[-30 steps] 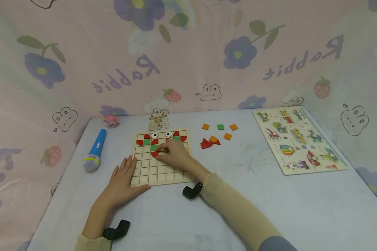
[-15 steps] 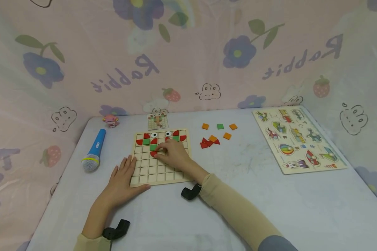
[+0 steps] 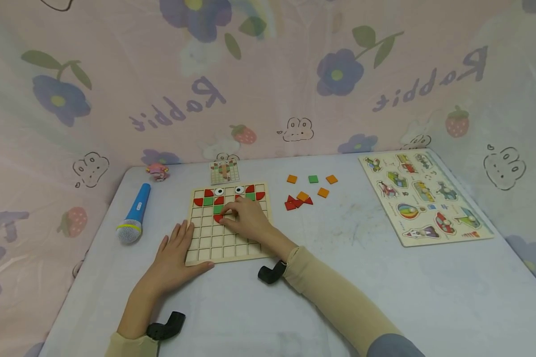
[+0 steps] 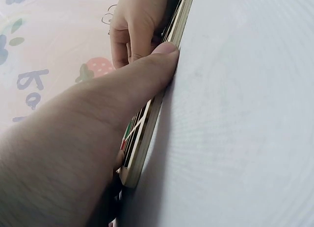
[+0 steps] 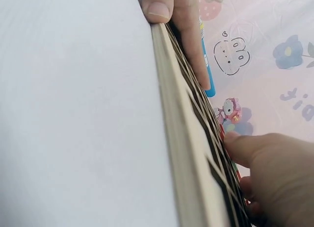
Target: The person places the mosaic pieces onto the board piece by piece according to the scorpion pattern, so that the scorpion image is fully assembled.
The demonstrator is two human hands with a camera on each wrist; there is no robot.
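**Two hands on one grid board**

The grid board lies flat on the table, left of centre in the head view. A red piece sits in one of its cells, directly below a green piece. The right hand reaches over the board, index finger and thumb bent, tips at the red piece; whether they pinch it or merely touch it, I cannot tell. The left hand grasps nothing: its fingers lie extended at the board's left edge, the thumb resting on the near edge.

Two eye pieces show in the top row. A card lies just above the board. Right of it are four orange squares, a green square and some red triangles. At left lies a microphone, with a pink toy above it; at far right, a puzzle. A printed curtain fills the upper frame.
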